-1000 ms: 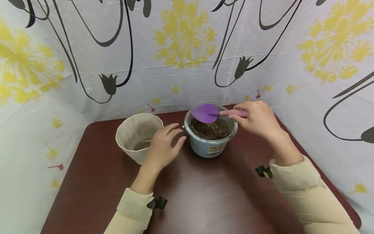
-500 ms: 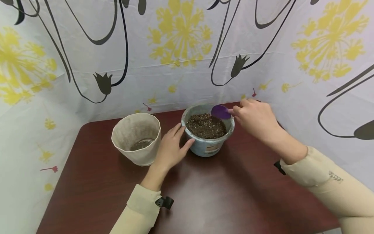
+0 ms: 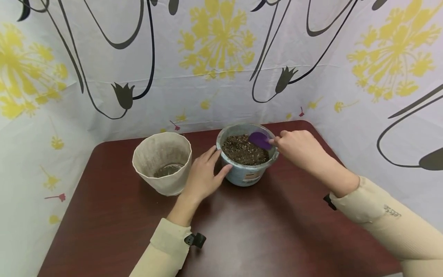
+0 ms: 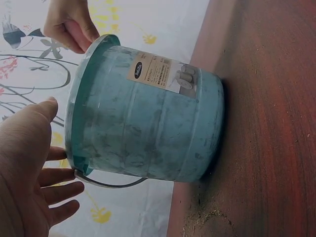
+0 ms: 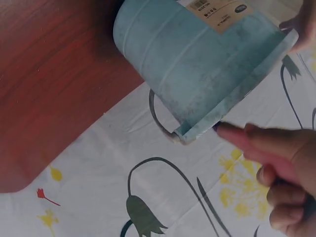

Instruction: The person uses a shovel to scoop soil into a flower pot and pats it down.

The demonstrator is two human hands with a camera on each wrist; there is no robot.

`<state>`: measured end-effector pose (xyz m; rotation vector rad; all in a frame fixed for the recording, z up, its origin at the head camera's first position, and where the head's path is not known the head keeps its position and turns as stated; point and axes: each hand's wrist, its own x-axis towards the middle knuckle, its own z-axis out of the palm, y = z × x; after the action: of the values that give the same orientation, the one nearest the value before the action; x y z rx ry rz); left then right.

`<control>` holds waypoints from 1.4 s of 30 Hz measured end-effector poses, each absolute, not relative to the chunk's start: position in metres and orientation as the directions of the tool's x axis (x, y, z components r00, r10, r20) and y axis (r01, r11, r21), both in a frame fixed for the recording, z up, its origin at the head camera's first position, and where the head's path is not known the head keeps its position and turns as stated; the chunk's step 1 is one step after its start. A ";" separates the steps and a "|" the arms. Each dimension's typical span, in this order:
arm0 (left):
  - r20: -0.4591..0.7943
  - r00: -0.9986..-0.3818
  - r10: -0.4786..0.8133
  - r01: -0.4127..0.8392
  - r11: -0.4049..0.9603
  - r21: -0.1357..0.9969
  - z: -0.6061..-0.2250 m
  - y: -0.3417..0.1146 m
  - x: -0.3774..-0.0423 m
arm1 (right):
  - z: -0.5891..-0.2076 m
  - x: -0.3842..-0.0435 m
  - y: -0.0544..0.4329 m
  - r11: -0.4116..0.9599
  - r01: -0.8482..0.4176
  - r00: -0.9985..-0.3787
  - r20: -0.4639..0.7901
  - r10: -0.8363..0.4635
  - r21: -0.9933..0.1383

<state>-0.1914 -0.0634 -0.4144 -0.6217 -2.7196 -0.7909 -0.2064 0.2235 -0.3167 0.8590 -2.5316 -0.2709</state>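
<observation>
A blue bucket (image 3: 243,177) with a paper label holds dark soil (image 3: 245,151). My right hand (image 3: 301,150) grips the pink handle (image 5: 266,157) of a small trowel, whose purple blade (image 3: 260,140) dips into the bucket against the soil on the right side. At the bucket's left rim my left hand (image 3: 204,175) rests with its fingers extended and thumb apart. In the left wrist view the left fingers (image 4: 61,192) lie by the rim near the wire handle (image 4: 116,185).
Left of the bucket stands a cream pot (image 3: 176,184) with a little soil at its bottom. Both are on a dark red table (image 3: 242,231). A patterned cloth (image 3: 166,104) hangs behind and at the sides. Soil crumbs (image 4: 212,217) lie near the bucket's base.
My left hand has come from beside the cream pot to the bucket's rim. The trowel has gone from above the bucket's middle to its right side, down into the soil.
</observation>
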 end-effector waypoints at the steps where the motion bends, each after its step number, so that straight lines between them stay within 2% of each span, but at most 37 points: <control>1: 0.344 -0.879 0.330 0.463 0.763 0.451 -0.415 -0.063 -0.191 | -0.317 -0.207 0.224 0.777 -0.548 -0.700 0.339 -0.629 0.309; 13: 0.363 -0.870 0.334 0.478 0.750 0.457 -0.416 -0.062 -0.190 | -0.319 -0.220 0.244 0.770 -0.638 -0.753 0.203 -0.626 0.010; 15: 0.355 -0.874 0.333 0.473 0.750 0.462 -0.417 -0.062 -0.190 | -0.318 -0.220 0.246 0.794 -0.608 -0.778 0.205 -0.594 -0.007; 18: 0.345 -0.877 0.334 0.469 0.746 0.472 -0.417 -0.063 -0.190 | -0.317 -0.218 0.246 0.840 -0.538 -0.798 0.279 -0.534 0.069; 20: 0.342 -0.878 0.335 0.469 0.745 0.474 -0.417 -0.063 -0.190 | -0.317 -0.215 0.243 0.848 -0.510 -0.773 0.354 -0.526 0.147; 23: 0.347 -0.877 0.333 0.470 0.742 0.478 -0.417 -0.064 -0.190 | -0.320 -0.213 0.240 0.808 -0.549 -0.691 0.428 -0.582 0.214; 26: 0.348 -0.875 0.335 0.473 0.741 0.477 -0.417 -0.063 -0.190 | -0.324 -0.214 0.239 0.762 -0.616 -0.635 0.446 -0.631 0.201; 28: 0.342 -0.876 0.341 0.474 0.740 0.476 -0.418 -0.063 -0.191 | -0.326 -0.216 0.242 0.751 -0.639 -0.632 0.442 -0.636 0.167; 33: 0.327 -0.877 0.353 0.476 0.738 0.479 -0.419 -0.062 -0.191 | -0.329 -0.220 0.247 0.752 -0.657 -0.684 0.377 -0.625 0.053; 42: 0.357 -0.869 0.343 0.487 0.725 0.487 -0.420 -0.064 -0.191 | -0.347 -0.227 0.244 0.763 -0.600 -0.795 0.285 -0.535 -0.242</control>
<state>-0.1911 -0.0643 -0.4202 -0.6577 -2.6876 -0.8583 -0.2273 0.2438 -0.3474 0.8983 -2.7600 0.4787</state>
